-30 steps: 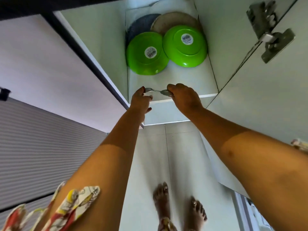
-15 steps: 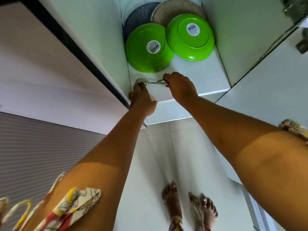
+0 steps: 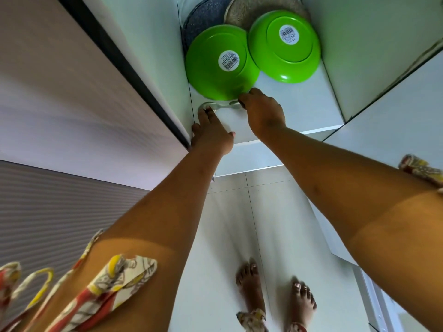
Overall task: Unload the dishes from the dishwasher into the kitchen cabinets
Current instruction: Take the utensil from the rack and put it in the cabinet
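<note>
A metal spoon (image 3: 221,106) lies on the white cabinet shelf (image 3: 299,109), just in front of the left of two upside-down green bowls (image 3: 219,65) (image 3: 285,45). My left hand (image 3: 211,133) reaches in with straight fingers, the fingertips resting on the spoon's left end. At the spoon's right end, my right hand (image 3: 262,113) pinches it with curled fingers, and its knuckles are close to the left bowl's rim. Behind the bowls stand a dark speckled plate (image 3: 199,17) and a beige plate (image 3: 249,8).
The shelf's left wall (image 3: 155,56) is right beside my left hand. The open cabinet door (image 3: 395,104) stands at the right. White floor tiles (image 3: 230,224) and the person's bare feet (image 3: 249,279) are below.
Both hands have carried the spoon deeper onto the shelf, down to its surface near the left green bowl. My left fingers have straightened onto the spoon's end.
</note>
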`<state>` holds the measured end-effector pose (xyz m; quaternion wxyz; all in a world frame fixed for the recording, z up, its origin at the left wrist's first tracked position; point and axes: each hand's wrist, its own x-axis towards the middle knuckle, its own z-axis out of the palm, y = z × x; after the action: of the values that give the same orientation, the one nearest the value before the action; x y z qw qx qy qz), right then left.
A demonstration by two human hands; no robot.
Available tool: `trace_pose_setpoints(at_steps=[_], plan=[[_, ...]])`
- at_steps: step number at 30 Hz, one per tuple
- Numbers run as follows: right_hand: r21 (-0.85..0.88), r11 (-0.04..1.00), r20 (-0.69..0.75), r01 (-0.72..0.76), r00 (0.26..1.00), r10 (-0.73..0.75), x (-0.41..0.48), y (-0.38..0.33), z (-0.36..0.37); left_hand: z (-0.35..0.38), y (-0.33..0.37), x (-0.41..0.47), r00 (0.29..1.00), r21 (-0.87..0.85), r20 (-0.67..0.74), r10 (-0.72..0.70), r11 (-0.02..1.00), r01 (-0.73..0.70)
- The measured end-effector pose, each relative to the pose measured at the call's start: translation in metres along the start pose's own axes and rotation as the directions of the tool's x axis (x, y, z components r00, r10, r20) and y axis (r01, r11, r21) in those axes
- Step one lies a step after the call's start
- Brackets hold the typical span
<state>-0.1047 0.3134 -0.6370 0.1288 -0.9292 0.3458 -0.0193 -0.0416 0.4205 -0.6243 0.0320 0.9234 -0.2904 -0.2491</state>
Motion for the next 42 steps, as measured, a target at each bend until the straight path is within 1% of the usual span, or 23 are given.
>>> trace_pose_setpoints(at_steps=[7, 10, 12, 14, 15, 19, 22, 23, 24, 25, 28, 32, 34, 37, 42], plan=[[-0.016, 1.0, -0.008, 0.014, 1.0, -0.014, 0.003, 0.006, -0.001, 0.005, -0.004, -0.002, 0.999, -0.006, -0.044, 0.028, 1.0, -0.028], [0.07, 0.998, -0.046, -0.006, 0.999, 0.009, -0.003, 0.005, 0.003, 0.007, -0.004, -0.006, 0.995, -0.078, -0.094, 0.022, 0.996, -0.03], [0.158, 0.987, -0.05, 0.003, 0.999, 0.005, -0.007, 0.001, 0.009, 0.01, -0.005, -0.011, 0.983, -0.15, -0.182, 0.034, 0.987, -0.062], [0.248, 0.966, -0.043, 0.071, 0.997, -0.062, -0.012, -0.004, 0.014, 0.013, -0.005, -0.017, 0.964, -0.207, -0.261, 0.046, 0.973, -0.103], [0.261, 0.958, -0.044, 0.12, 0.993, -0.112, -0.014, -0.006, 0.016, 0.016, -0.006, -0.021, 0.958, -0.227, -0.282, 0.048, 0.967, -0.115], [0.089, 0.951, -0.029, 0.295, 0.956, -0.293, -0.012, -0.007, 0.024, 0.028, -0.015, -0.031, 0.962, -0.314, -0.262, 0.07, 0.937, -0.154], [0.072, 0.878, -0.076, 0.473, 0.881, -0.468, -0.012, -0.008, 0.026, 0.033, -0.021, -0.032, 0.97, -0.297, -0.221, 0.105, 0.94, -0.169], [0.048, 0.862, -0.093, 0.504, 0.862, -0.499, -0.012, -0.006, 0.028, 0.033, -0.023, -0.032, 0.971, -0.281, -0.212, 0.113, 0.944, -0.171], [0.026, 0.857, -0.107, 0.515, 0.854, -0.509, -0.011, -0.006, 0.029, 0.033, -0.023, -0.032, 0.972, -0.268, -0.204, 0.118, 0.948, -0.171], [0.019, 0.866, -0.096, 0.499, 0.863, -0.495, -0.011, -0.008, 0.029, 0.033, -0.025, -0.033, 0.973, -0.261, -0.198, 0.119, 0.95, -0.169], [0.057, 0.88, -0.081, 0.472, 0.881, -0.467, -0.009, -0.014, 0.031, 0.032, -0.026, -0.034, 0.979, -0.266, -0.174, 0.108, 0.952, -0.152], [0.048, 0.846, -0.034, 0.531, 0.847, -0.53, -0.005, -0.017, 0.031, 0.032, -0.028, -0.034, 0.986, -0.277, -0.149, 0.077, 0.954, -0.116], [0.037, 0.855, -0.038, 0.517, 0.856, -0.515, -0.003, -0.016, 0.031, 0.032, -0.029, -0.034, 0.986, -0.266, -0.15, 0.071, 0.958, -0.109], [0.003, 0.874, 0.005, 0.487, 0.873, -0.487, -0.003, -0.01, 0.031, 0.033, -0.029, -0.035, 0.987, -0.268, -0.144, 0.066, 0.958, -0.103], [0.054, 0.89, -0.028, 0.452, 0.892, -0.451, -0.006, 0.001, 0.031, 0.031, -0.028, -0.032, 0.989, -0.254, -0.119, 0.091, 0.96, -0.119]])
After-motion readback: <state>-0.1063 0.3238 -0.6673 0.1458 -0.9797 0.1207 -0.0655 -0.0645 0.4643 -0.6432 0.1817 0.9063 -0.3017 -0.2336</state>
